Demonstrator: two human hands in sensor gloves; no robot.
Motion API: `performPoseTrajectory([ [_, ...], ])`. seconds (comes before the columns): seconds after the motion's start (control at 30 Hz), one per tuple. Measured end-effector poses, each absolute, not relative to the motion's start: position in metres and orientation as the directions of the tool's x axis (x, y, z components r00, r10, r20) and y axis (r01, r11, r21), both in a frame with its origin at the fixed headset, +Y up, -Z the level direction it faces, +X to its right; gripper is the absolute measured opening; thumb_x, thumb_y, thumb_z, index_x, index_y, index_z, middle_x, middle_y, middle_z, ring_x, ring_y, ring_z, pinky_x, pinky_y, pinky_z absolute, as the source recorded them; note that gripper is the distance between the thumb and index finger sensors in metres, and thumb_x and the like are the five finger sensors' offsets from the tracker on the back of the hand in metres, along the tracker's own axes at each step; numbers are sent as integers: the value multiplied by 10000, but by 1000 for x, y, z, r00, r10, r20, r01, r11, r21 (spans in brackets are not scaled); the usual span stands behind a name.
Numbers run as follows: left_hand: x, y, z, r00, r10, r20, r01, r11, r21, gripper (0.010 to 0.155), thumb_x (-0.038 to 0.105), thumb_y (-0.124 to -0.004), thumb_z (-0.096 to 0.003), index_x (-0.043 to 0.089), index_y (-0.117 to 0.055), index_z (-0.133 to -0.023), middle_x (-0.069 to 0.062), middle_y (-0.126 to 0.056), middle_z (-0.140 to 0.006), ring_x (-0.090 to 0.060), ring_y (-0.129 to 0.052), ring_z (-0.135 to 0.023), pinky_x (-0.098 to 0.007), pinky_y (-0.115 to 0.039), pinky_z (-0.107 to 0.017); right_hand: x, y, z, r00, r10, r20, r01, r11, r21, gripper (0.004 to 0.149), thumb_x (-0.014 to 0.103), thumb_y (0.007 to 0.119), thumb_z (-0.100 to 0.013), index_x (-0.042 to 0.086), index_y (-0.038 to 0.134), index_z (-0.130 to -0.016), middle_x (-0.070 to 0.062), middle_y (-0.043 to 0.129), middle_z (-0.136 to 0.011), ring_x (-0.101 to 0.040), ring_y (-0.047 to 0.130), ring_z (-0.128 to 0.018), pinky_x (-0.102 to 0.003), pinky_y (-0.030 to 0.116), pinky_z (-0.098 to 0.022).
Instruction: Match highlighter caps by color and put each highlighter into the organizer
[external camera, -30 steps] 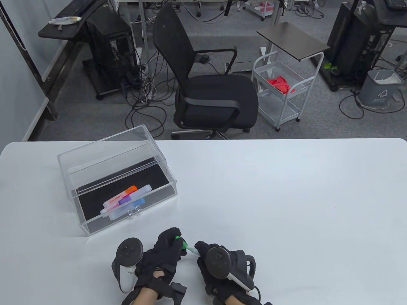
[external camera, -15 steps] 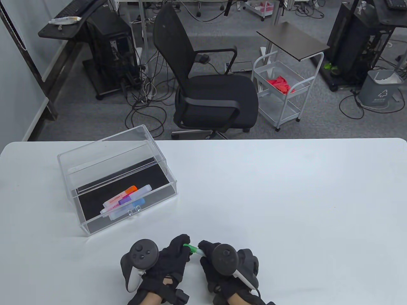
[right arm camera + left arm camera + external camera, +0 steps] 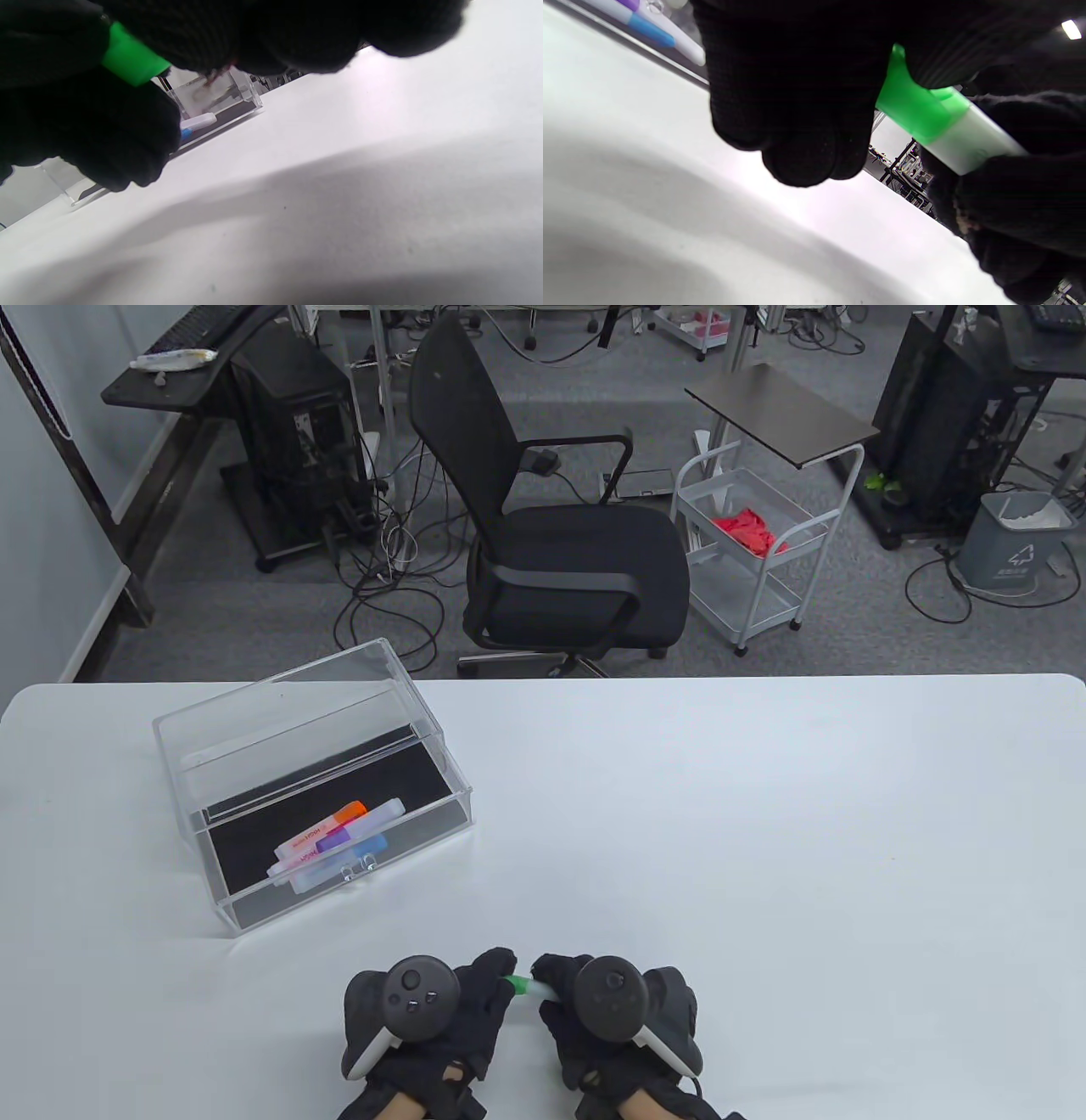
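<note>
Two gloved hands together at the near table (image 3: 764, 831) edge, above its surface. Left hand (image 3: 462, 1018) curled round the green cap (image 3: 916, 112); right hand (image 3: 577, 1027) curled round the white highlighter (image 3: 967, 146) barrel. Cap seated on the barrel end, only a short green and white stretch showing between the fists. Well apart, up and left: clear organizer (image 3: 254, 729), open, dark-floored, holding three capped highlighters side by side: orange (image 3: 327, 827), purple (image 3: 331, 841), blue (image 3: 361, 853).
</note>
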State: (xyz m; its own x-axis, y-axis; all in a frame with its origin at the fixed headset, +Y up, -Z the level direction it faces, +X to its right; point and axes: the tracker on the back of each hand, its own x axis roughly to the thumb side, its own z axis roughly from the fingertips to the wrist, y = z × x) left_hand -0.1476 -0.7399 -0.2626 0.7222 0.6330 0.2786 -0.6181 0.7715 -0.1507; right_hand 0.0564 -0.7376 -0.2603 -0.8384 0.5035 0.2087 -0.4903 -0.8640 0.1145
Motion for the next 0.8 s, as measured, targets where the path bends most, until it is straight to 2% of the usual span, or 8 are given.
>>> performPoseTrajectory([
  [0.07,-148,-741,-263,736,628,253,-611,777,-149,530,443,-727,-456,234,-727,-944,-63,-970,-801,-302,-1098,-676,-453,-933,-544,56,-740,-263,-839,506,201,-488,-863,132,524,280,866,-385,237,681,-873,-39,850,-768,-188,907,-504,-472,825,-389],
  [0.13,-149,-741,-263,766,598,234,-584,801,-134,554,493,-746,-453,274,-704,-960,-23,-900,-911,-313,-1031,-807,-480,-876,-615,54,-742,-265,-851,488,195,-465,-872,151,525,283,852,-394,234,661,-881,-39,839,-776,-185,907,-515,-475,819,-400],
  [0.2,-148,-742,-261,798,552,241,-536,834,-131,671,535,-772,-441,263,-589,-1026,-46,-745,-1032,-356,-897,-943,-541,-782,-685,51,-742,-265,-875,444,194,-425,-896,131,526,271,847,-400,229,651,-886,-46,832,-785,-193,906,-529,-485,812,-412],
  [0.27,-147,-742,-259,846,465,261,-450,885,-117,749,572,-777,-434,277,-491,-1060,-25,-648,-1086,-346,-821,-1007,-551,-734,-720,49,-740,-263,-905,370,212,-355,-929,104,530,270,844,-400,232,641,-889,-43,826,-793,-189,906,-540,-482,813,-421],
  [0.33,-144,-741,-257,872,401,280,-386,916,-109,774,587,-784,-429,278,-472,-1066,-17,-642,-1089,-328,-818,-1015,-544,-731,-726,45,-738,-260,-917,314,248,-301,-950,88,537,264,843,-401,232,630,-893,-40,817,-804,-189,904,-551,-482,812,-429],
  [0.5,-135,-741,-254,881,359,309,-341,933,-112,768,588,-799,-421,275,-509,-1059,-9,-693,-1063,-314,-866,-978,-517,-761,-715,38,-737,-255,-926,220,307,-212,-975,59,593,255,844,-399,228,559,-919,-41,769,-846,-183,895,-584,-479,805,-456],
  [0.8,-130,-746,-255,893,314,323,-272,947,-168,675,584,-796,-426,306,-632,-1019,35,-825,-968,-274,-972,-855,-472,-823,-664,36,-738,-255,-900,257,351,-251,-966,64,722,239,872,-386,200,454,-973,-90,666,-961,-160,888,-602,-457,800,-486],
])
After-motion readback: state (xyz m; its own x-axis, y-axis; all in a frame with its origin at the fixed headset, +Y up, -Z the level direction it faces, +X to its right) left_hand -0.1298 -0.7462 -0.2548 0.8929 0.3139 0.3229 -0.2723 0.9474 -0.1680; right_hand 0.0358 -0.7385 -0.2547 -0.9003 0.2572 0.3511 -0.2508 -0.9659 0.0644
